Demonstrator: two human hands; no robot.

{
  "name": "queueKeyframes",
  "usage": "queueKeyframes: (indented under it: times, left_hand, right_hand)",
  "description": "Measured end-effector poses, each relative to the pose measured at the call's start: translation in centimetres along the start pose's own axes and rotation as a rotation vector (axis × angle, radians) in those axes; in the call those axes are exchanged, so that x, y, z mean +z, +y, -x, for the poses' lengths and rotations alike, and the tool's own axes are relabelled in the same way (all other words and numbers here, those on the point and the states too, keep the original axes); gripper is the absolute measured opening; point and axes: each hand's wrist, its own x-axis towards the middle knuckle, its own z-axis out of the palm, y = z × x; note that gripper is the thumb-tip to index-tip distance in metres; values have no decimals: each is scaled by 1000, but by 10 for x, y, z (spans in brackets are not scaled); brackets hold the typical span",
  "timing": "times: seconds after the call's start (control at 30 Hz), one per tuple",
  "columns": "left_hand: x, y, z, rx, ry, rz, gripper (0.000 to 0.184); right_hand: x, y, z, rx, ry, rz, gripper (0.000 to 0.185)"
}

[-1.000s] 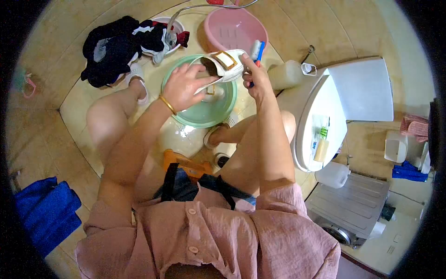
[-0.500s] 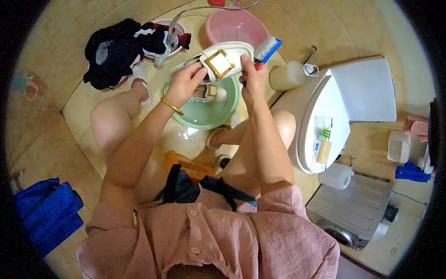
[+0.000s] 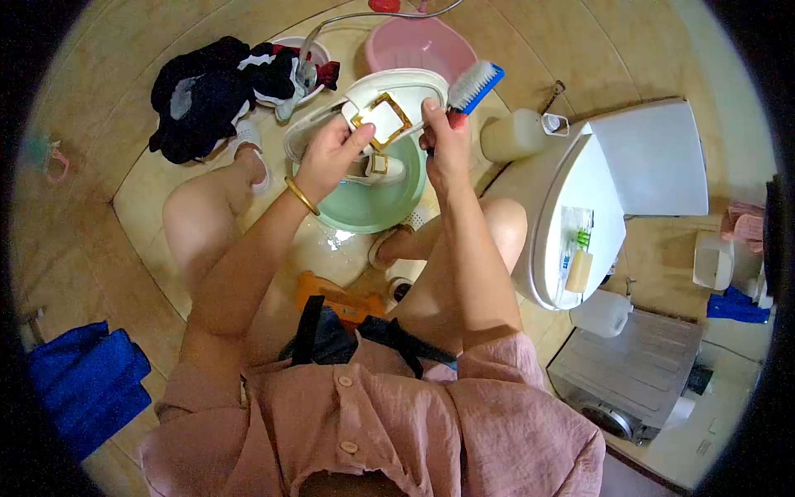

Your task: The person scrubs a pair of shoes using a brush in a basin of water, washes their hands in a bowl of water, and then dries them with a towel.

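Shoe is up in the air over the far side of the green basin, gripped by both hands. Change: its top has rolled round toward the camera, so the big buckle shows whole, where it was seen at a slant a second ago; the brush has come up from partly hidden behind the shoe to plain view beside the toe, bristles out. Means the buckle side is now exposed and the brush is close to it, though no bristles are seen on the shoe. Left hand is clamped on the shoe by the buckle, thumb lying on the buckle, fingers underneath, mostly hidden. Right hand is closed round the brush handle, thumb up against the shoe's edge. Shoe look: white, tilted, toe toward the person's right, buckle gold-framed with a white middle; opening and heel end partly covered by the left hand. Wet or dirty, cannot tell. Second shoe, also white with a gold buckle, lies inside the green basin. Beyond that basin, pink basin; left of it, dark clothes; right of it, a pale jug.
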Motion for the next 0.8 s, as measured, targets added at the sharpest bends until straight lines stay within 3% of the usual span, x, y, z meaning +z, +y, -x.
queueKeyframes:
  times: [0.1, 0.3, 0.5, 0.57, 0.67, 0.8]
  left_hand:
    - [-6, -2, 1, 7, 97, -161, 38]
    - [-15, -19, -3, -186, 259, 62, 47]
    - [-6, 0, -4, -232, 214, 605, 47]
    - [-7, 8, -3, -385, 16, 891, 46]
    - [-11, 15, -3, -336, -26, 964, 48]
    - [-12, 22, -6, -271, -62, 1000, 49]
  right_hand:
    - [-1, 0, -1, -4, -46, 34, 23]
    - [-1, -2, 3, -3, -88, 86, 23]
    - [5, 1, 6, 21, -143, 98, 24]
    - [4, 3, 7, 48, -201, 83, 25]
    - [2, 5, 3, 203, -306, -80, 27]
    - [1, -1, 5, 200, -352, -98, 24]
